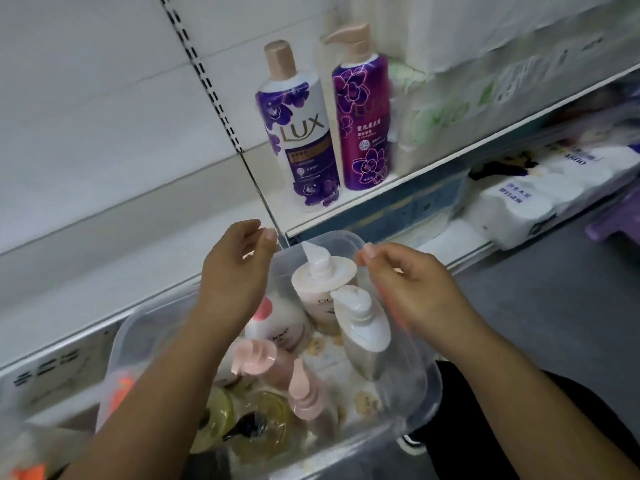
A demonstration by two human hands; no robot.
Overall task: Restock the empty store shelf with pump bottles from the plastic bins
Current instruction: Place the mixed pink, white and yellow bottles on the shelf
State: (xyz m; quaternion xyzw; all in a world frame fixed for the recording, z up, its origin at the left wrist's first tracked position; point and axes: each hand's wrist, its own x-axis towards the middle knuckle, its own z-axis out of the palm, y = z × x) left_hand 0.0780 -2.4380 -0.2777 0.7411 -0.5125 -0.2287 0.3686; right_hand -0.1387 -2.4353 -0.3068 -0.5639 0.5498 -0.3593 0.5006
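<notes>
At the far end of the clear plastic bin [426, 375], the cream pump bottle [320, 289] stands upright between the left hand [235, 271] and right hand [412, 289], both empty with fingers loosely curled, the right seemingly nearer.

The white shelf board [145, 258] lies open to the left of the white-and-purple bottle with the beige cap [298, 133], past the slotted metal upright [207, 81] on the back panel. That bottle stands just beside the magenta pump bottle [363, 116], and the white-and-green wrapped paper packs [433, 109] close the shelf off on the right. Below, the clear plastic bin [426, 375] is crowded with pale pump bottles [322, 282], heads up, with narrow gaps between them, while the left hand [235, 271] and right hand [412, 282] hover over its far end.
</notes>
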